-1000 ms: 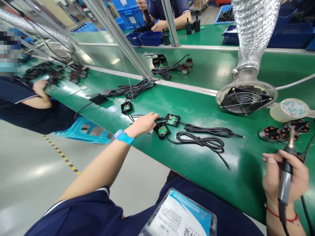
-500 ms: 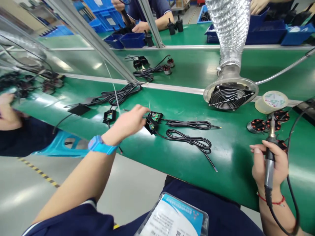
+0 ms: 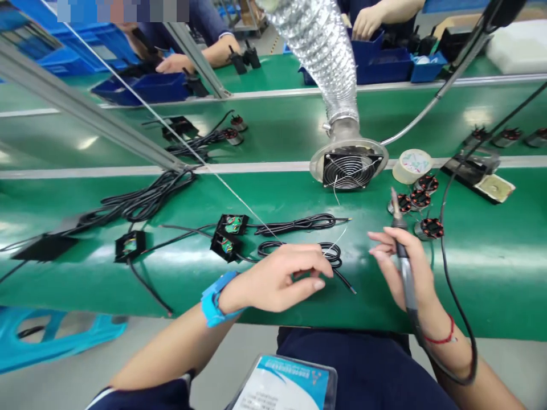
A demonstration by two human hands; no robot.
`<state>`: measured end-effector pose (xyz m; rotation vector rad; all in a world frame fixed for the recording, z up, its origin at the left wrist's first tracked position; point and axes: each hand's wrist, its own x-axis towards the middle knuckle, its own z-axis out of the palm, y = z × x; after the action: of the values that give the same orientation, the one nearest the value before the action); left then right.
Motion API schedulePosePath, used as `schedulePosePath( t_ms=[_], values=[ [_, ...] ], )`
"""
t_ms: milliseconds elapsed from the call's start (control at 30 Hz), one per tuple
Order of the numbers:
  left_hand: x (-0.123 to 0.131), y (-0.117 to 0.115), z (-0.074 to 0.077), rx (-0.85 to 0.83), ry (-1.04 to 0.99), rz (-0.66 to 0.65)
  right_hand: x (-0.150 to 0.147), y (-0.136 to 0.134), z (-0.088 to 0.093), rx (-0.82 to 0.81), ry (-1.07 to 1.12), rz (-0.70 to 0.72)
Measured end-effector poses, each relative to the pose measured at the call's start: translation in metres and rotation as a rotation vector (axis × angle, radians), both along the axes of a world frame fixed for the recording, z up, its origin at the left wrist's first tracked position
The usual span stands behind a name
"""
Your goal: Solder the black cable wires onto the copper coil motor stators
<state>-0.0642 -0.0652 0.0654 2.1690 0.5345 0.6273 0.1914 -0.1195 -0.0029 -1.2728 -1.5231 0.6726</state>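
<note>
My left hand (image 3: 282, 279), with a blue wristband, hovers over a coiled black cable (image 3: 299, 249) on the green belt (image 3: 491, 267). Its thumb and forefinger are pinched on a thin silvery wire (image 3: 335, 242). My right hand (image 3: 399, 265) is closed around a soldering iron (image 3: 404, 267), tip up and pointing away. Two small black boxes with green circuit boards (image 3: 233, 224) (image 3: 224, 245) lie just left of the left hand, joined to the cables. A third box (image 3: 128, 245) lies farther left.
A fume fan (image 3: 348, 168) on a silver duct stands behind the cables. Beside it are a tape roll (image 3: 412, 165) and copper-wound motor stators (image 3: 429, 228). Cable bundles (image 3: 141, 199) lie at the left. Other people's hands work at blue bins (image 3: 384, 62) on the far bench.
My left hand left the black boxes and came right and nearer, to the cable's end. My right hand with the iron moved in toward the middle. The view swung right.
</note>
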Motion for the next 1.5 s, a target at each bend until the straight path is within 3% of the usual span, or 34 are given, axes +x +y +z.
schedulePosePath(
  t_ms=[200, 267, 400, 533, 633, 733, 833, 967, 1033, 1100, 1267, 1500],
  values=[
    [0.012, -0.010, -0.016, 0.052, 0.033, -0.113, -0.046, 0.015, 0.012, -0.084, 0.358, 0.128],
    [0.006, -0.014, -0.024, 0.052, 0.029, 0.002, -0.050, 0.019, 0.014, -0.073, 0.440, 0.086],
    [-0.013, -0.012, -0.042, -0.024, 0.120, 0.375, -0.043, 0.020, 0.014, 0.014, 0.478, -0.114],
    [-0.018, 0.001, -0.052, -0.024, 0.399, 0.309, -0.042, 0.013, 0.009, 0.036, 0.441, -0.183],
    [0.002, 0.004, -0.048, 0.041, 0.434, 0.233, -0.050, 0.007, 0.002, 0.072, 0.317, -0.118],
    [0.028, 0.003, -0.039, -0.056, 0.341, 0.132, -0.054, 0.002, -0.004, 0.168, 0.112, -0.070],
    [0.035, 0.013, -0.036, -0.093, 0.362, 0.103, -0.041, 0.000, -0.008, 0.255, -0.057, -0.113],
    [0.010, 0.051, -0.044, -0.011, 0.522, 0.296, 0.003, 0.004, -0.014, 0.263, -0.336, -0.231],
    [-0.004, 0.071, -0.052, 0.019, 0.576, 0.431, 0.026, 0.010, -0.015, 0.212, -0.533, -0.240],
    [-0.012, 0.084, -0.061, 0.000, 0.621, 0.469, 0.045, 0.020, -0.016, 0.149, -0.777, -0.225],
    [-0.008, 0.082, -0.067, -0.137, 0.708, 0.312, 0.066, 0.052, -0.014, 0.134, -1.187, -0.114],
    [-0.006, 0.056, -0.059, -0.295, 0.697, -0.040, 0.062, 0.074, 0.000, 0.021, -1.188, -0.112]
  ],
)
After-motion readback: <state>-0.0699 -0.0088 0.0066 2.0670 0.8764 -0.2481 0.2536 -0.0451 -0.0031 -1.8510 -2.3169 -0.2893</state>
